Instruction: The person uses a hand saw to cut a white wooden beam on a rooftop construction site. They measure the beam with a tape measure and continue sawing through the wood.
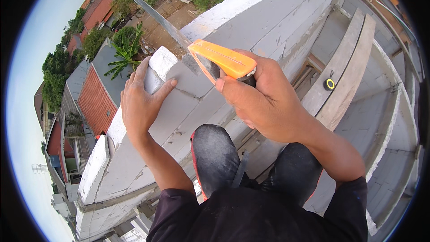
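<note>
Appearing springy, the saw (182,39) at the wall (179,125) is best held by its handle (226,58), enclosed by the right grip (268,101), the brittle-looking block (181,79) being clasped by the left grip (142,101).

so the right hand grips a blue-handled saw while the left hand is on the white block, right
Not quite: the head view shows the handle of the saw is orange, not blue. The right hand does grip it, with the left hand on the white block.
</note>
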{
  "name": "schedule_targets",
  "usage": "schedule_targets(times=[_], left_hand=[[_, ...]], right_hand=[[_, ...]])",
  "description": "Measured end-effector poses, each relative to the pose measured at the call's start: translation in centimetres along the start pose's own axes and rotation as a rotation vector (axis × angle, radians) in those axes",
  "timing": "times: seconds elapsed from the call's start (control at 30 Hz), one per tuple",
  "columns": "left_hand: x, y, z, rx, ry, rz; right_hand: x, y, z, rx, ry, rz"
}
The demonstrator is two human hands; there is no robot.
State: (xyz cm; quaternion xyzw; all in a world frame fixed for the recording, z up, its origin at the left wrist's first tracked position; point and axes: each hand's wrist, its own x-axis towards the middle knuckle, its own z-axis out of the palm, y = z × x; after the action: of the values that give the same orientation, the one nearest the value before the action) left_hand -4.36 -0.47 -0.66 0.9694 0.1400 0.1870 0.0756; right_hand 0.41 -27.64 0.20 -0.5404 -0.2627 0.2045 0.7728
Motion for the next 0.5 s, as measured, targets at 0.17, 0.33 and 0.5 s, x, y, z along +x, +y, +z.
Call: schedule_targets(times=[0.17,0.33,0.5], left_hand=[[-0.2,-0.3,-0.2,0.018,0.0,0.022],[-0.3,-0.5,0.1,-0.015,0.026,0.012],[-0.2,-0.4,0.3,0.008,0.035,0.012]], right_hand=[[0.1,0.8,-2.2,0.196,-0.135,0.317],[-0.4,-0.9,-0.5,-0.029,-0.018,-0.032],[-0.2,2.4,-1.9,0.024,-0.062,0.112]])
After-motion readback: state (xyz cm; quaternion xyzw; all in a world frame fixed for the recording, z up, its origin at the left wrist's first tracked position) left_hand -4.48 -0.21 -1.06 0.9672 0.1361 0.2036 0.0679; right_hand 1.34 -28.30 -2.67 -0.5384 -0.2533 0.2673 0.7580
